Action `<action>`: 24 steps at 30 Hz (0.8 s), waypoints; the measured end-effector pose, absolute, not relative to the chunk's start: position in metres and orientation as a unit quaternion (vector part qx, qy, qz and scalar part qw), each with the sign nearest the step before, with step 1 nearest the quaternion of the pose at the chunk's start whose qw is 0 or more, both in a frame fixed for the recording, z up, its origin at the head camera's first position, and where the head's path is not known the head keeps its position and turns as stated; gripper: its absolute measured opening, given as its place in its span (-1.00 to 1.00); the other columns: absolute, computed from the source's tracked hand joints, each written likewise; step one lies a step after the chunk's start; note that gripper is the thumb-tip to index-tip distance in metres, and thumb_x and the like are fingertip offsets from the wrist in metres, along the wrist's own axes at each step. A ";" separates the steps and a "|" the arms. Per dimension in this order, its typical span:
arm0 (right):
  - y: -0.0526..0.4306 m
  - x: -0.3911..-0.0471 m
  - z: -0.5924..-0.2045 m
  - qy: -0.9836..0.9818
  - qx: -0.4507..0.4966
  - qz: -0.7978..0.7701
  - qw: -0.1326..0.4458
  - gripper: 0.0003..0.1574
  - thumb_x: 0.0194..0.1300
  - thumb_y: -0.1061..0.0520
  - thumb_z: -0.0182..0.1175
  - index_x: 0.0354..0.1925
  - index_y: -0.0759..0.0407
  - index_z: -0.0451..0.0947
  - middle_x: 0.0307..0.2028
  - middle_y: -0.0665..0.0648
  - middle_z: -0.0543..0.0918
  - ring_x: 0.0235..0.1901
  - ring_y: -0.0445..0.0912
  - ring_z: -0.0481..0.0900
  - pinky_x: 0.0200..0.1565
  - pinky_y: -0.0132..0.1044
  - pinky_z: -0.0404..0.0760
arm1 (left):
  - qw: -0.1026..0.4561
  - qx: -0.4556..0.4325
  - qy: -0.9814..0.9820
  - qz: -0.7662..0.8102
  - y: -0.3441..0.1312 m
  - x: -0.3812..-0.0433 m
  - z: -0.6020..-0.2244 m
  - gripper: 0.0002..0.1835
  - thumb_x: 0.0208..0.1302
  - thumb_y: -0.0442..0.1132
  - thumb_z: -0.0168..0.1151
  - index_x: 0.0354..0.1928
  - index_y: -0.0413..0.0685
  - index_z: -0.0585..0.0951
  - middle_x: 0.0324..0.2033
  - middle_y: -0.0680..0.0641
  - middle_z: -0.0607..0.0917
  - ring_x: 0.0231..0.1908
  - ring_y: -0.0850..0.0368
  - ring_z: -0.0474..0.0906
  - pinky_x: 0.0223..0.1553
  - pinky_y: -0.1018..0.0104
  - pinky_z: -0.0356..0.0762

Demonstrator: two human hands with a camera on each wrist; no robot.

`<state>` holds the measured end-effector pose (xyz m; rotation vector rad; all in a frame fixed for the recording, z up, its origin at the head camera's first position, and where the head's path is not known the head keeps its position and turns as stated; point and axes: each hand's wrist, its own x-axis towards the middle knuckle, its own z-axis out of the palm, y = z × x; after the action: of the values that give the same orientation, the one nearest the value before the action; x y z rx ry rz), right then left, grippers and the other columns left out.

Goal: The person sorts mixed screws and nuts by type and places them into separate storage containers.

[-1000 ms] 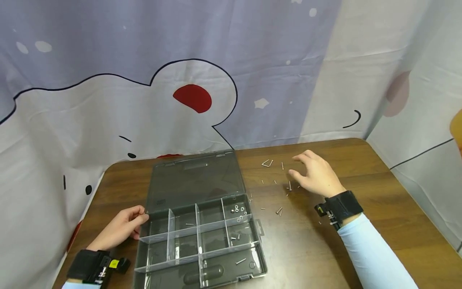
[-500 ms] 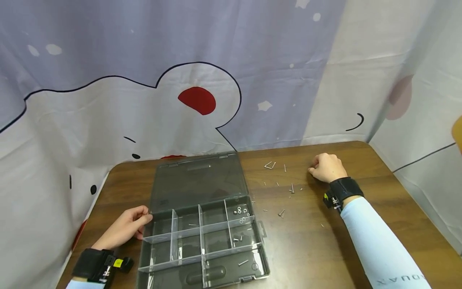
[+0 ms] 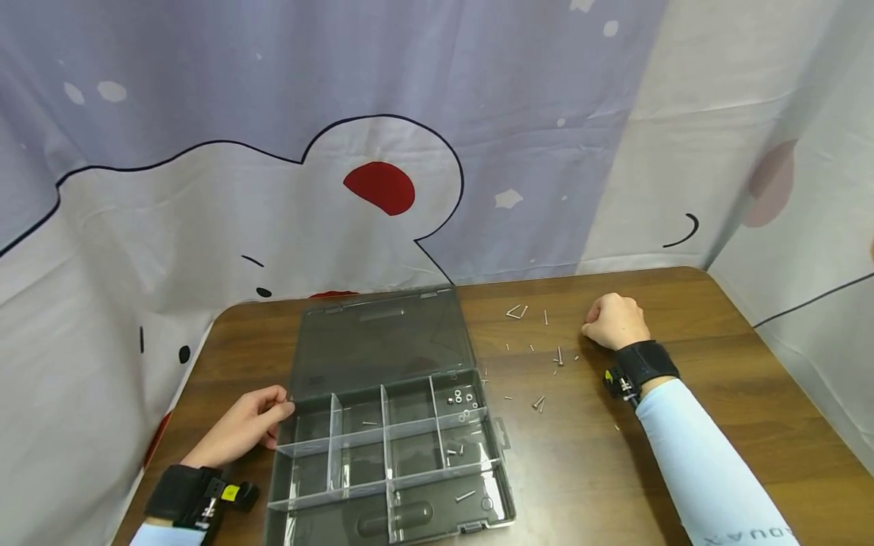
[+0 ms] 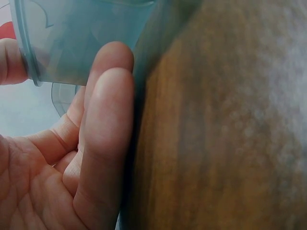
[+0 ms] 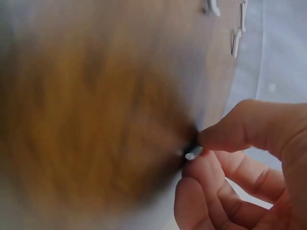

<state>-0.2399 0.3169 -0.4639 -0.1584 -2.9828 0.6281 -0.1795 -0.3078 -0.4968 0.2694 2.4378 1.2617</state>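
The left edge of the grey compartment box (image 3: 413,455) is gripped by the left hand (image 3: 246,425), with its wall held between the curled fingers. Well to the right of the box, a small shiny metal piece (image 5: 193,154), too blurred to identify, is pinched at the fingertips of the right hand (image 3: 617,322). Loose screws (image 3: 539,403) are scattered on the wooden table (image 3: 580,470) right of the box; nuts (image 3: 458,396) are held in its far right compartment.
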 end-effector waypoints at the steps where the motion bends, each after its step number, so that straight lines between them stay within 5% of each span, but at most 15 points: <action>1: 0.316 -0.239 -0.465 -0.976 -0.054 0.208 0.045 -0.86 0.02 0.13 0.44 -0.46 0.18 0.70 -0.34 0.26 0.77 -0.13 0.36 0.65 0.01 0.30 0.48 | 0.191 0.096 0.867 0.450 -0.307 -0.180 -0.497 -0.72 0.57 -0.11 0.13 -0.20 -0.19 0.40 -0.53 -0.04 0.44 -0.54 0.16 0.50 -0.45 0.24 0.69; 15: 0.306 -0.230 -0.462 -0.978 -0.021 0.200 0.060 -0.81 -0.01 0.08 0.47 -0.54 0.10 0.63 -0.46 0.15 0.72 -0.29 0.23 0.65 -0.19 0.12 0.53 | 0.194 0.096 0.865 0.453 -0.306 -0.181 -0.496 -0.72 0.57 -0.10 0.14 -0.20 -0.20 0.41 -0.50 -0.06 0.43 -0.54 0.16 0.50 -0.45 0.24 0.69; 24: 0.277 -0.211 -0.431 -0.963 0.062 0.241 0.108 -0.93 -0.01 0.19 0.34 -0.48 0.05 0.61 -0.56 -0.01 0.65 -0.52 -0.10 0.56 -0.34 -0.21 0.46 | 0.193 0.097 0.865 0.452 -0.308 -0.179 -0.495 -0.72 0.57 -0.11 0.13 -0.20 -0.20 0.40 -0.51 -0.05 0.43 -0.54 0.16 0.49 -0.45 0.24 0.69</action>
<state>-0.2112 0.2771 -0.4310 0.1824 -2.8320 0.7086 -0.1788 -0.3075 -0.4948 0.2715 2.4284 1.2696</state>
